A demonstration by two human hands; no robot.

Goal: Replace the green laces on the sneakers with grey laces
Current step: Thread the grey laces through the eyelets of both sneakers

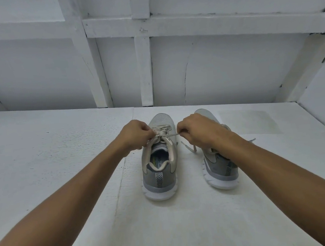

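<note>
— Any writing on them?

— Only on the insole (158,164) of the left sneaker (160,175). I can read "RY FO"; the rest is cut off by the collar. The heel tab (159,178) has a chevron pattern and no words. Any marking on the right sneaker (220,172) is too small to read.

— What have your hands got?

— My left hand (136,134) has its fingers curled and pinches the grey lace (169,135) just left of the tongue. My right hand (196,129), fingers curled as well, pinches the other end. The lace runs taut between them across the top of the left sneaker.

— And the other shoe?

— It stands just beside the first, heel toward me, partly under my right forearm. A loose lace end (189,147) lies on the counter (60,153) between the two.

— The surface?

— White and rough-grained, with seams between its panels and a duller square patch at the far right. Behind it is a white wall (231,65) of panels and battens, with a crack running down one panel.
</note>
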